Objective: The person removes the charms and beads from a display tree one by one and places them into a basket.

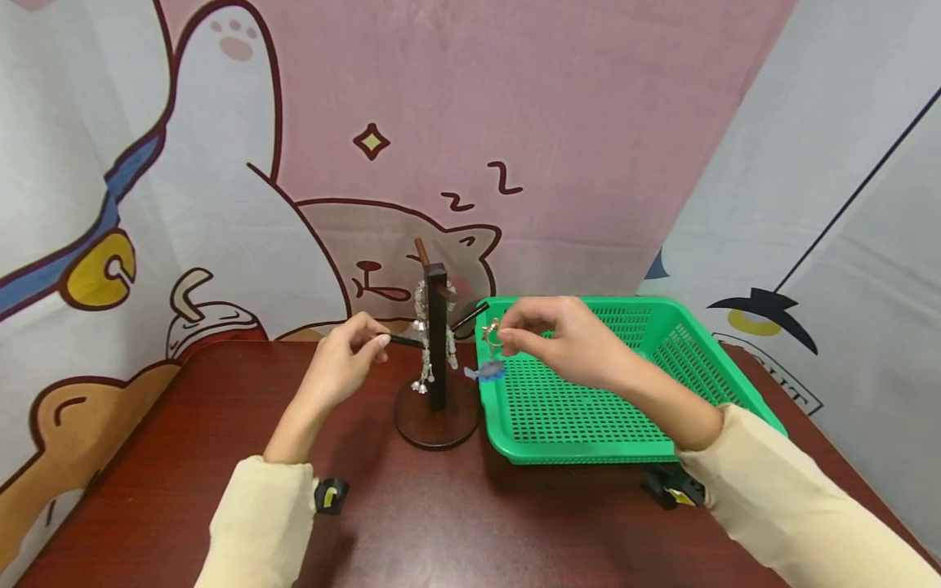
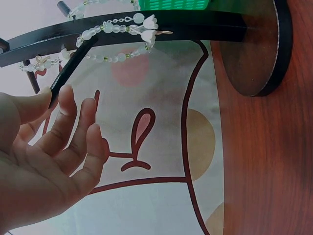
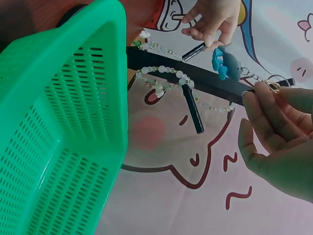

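Observation:
A dark wooden stand (image 1: 437,359) with a round base and side pegs stands upright on the table. White beaded bracelets (image 2: 107,29) with pale flower charms hang over its pegs. Left of the post, my left hand (image 1: 341,363) pinches the tip of one dark peg (image 2: 73,68) between thumb and forefinger. To the right, my right hand (image 1: 569,343) holds a keychain (image 1: 488,371) by its gold-coloured metal fittings, level with the pegs. Its blue, fish-like charm (image 3: 227,63) dangles below the fingers, close beside the post and overlapping the basket's near-left corner in the head view.
A green plastic basket (image 1: 581,453) with perforated walls sits right of the stand, near its base. The reddish-brown table (image 1: 412,523) runs back to a cartoon-printed cloth (image 1: 559,147). Black devices are strapped at both wrists.

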A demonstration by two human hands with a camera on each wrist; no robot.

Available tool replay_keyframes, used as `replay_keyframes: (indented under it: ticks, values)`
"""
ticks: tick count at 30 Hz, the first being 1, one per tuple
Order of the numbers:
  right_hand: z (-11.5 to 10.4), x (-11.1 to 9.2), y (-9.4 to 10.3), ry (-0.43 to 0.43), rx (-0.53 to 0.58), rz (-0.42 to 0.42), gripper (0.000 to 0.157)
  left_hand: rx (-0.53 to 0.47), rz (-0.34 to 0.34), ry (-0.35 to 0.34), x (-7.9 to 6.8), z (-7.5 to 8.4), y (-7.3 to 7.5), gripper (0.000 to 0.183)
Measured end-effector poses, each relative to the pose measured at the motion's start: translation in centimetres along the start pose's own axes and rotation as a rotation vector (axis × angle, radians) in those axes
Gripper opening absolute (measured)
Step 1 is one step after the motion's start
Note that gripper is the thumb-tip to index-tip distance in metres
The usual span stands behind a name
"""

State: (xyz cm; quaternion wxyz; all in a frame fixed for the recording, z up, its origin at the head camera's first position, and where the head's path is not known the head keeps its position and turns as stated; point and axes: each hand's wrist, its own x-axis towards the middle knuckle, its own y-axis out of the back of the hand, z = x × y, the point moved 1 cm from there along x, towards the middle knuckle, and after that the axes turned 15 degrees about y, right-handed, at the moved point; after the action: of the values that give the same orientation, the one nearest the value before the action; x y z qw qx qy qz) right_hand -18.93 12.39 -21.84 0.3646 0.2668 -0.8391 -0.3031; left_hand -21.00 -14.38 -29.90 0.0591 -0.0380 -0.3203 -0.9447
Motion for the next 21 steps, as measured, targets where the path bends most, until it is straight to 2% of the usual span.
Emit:
replay_keyframes:
  ticks: [10, 21]
  values:
    - [0.6, -1.2, 1.0, -0.046, -0.003, -0.024, 0.009, 0.002, -0.009, 0.01, -0.1, 0.1, 0.0, 0.007]
    - [1.0, -3.1, 2.0, -0.087, -0.058, -0.061, 0.007, -0.002, -0.015, 0.008, 0.0, 0.1, 0.0, 0.007]
